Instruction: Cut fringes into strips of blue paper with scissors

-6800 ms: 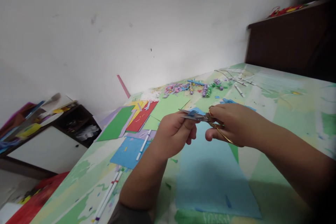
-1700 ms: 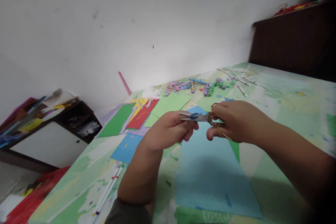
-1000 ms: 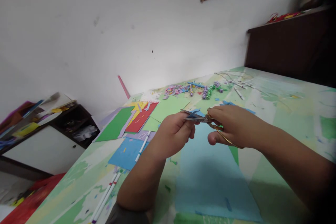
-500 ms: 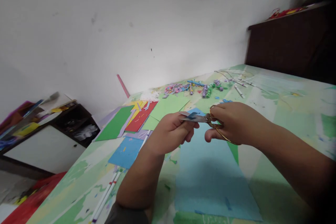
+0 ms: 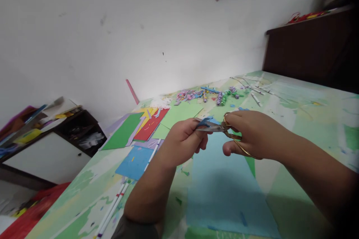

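Note:
My right hand [image 5: 254, 132] grips a pair of scissors [image 5: 215, 129] by the gold handles, its thumb in the lower loop. The blades point left and stand apart around a small blue piece [image 5: 206, 121], which looks like craft foam or paper. My left hand [image 5: 181, 142] pinches that piece at the blade tips; its held end is hidden by the fingers. Beneath both hands lies a large light blue sheet [image 5: 224, 186], with a few blue scraps on its near part. A green sheet edge [image 5: 250, 164] shows from under it.
Green [image 5: 123, 132], red [image 5: 151, 125] and blue sheets [image 5: 134, 162] lie to the left, near white sticks [image 5: 112, 209]. Farther back are a pile of paper scraps [image 5: 186, 97], curled purple and green pieces [image 5: 223, 98] and more white sticks [image 5: 255, 99]. A wall bounds the far side.
The scissor blades have opened wider around the blue piece. My right hand has shifted slightly right and its thumb has moved away from my left hand, which is almost still.

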The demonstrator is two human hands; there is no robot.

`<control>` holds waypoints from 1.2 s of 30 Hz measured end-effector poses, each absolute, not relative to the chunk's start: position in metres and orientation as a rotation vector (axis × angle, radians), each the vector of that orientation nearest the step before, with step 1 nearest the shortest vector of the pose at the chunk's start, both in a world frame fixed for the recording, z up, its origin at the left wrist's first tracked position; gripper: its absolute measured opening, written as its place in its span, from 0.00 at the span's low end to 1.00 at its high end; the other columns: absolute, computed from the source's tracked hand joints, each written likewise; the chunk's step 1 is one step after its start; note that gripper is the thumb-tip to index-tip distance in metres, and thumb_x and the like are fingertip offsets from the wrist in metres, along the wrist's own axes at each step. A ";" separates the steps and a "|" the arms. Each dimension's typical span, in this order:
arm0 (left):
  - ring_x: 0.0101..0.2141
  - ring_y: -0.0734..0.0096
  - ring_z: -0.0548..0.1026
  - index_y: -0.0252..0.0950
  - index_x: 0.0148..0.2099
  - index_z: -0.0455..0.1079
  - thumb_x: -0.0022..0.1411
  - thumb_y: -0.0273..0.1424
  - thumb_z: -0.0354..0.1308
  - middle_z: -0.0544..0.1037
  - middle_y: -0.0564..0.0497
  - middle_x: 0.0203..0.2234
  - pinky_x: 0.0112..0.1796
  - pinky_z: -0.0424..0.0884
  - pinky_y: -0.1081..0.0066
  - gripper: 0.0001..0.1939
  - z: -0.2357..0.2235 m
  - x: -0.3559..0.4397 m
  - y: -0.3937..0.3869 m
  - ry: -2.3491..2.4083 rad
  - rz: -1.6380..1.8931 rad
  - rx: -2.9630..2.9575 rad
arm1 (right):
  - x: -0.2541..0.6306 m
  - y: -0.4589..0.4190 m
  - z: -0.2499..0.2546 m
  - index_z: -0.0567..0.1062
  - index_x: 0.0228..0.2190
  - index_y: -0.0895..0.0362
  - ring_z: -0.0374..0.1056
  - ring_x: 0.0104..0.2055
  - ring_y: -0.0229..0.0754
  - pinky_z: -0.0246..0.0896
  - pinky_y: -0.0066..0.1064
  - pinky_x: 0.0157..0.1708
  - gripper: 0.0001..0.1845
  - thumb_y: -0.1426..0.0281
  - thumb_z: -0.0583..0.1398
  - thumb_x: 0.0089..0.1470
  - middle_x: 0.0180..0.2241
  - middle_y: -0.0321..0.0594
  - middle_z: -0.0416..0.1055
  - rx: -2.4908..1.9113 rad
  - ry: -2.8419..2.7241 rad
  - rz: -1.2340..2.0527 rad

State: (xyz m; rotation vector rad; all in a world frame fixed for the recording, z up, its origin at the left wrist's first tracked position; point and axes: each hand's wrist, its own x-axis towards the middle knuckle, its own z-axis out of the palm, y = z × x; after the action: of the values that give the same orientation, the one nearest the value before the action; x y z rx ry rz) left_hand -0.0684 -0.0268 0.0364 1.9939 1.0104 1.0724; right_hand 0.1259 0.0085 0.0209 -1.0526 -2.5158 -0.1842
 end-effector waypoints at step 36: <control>0.14 0.82 0.64 0.32 0.31 0.67 0.54 0.31 0.52 0.70 0.56 0.15 0.16 0.59 0.78 0.07 0.041 -0.066 -0.029 0.995 0.911 1.578 | 0.129 0.012 0.023 0.63 0.20 0.55 0.61 0.23 0.40 0.41 0.28 0.21 0.28 0.41 0.51 0.44 0.20 0.37 0.65 -1.135 -2.534 -0.229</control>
State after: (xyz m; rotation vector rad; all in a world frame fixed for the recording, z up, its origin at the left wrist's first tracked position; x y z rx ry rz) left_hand -0.0659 -0.0289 0.0407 1.5781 0.9946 0.9109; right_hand 0.1288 0.0118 0.0230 -1.1355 -2.5339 -0.2294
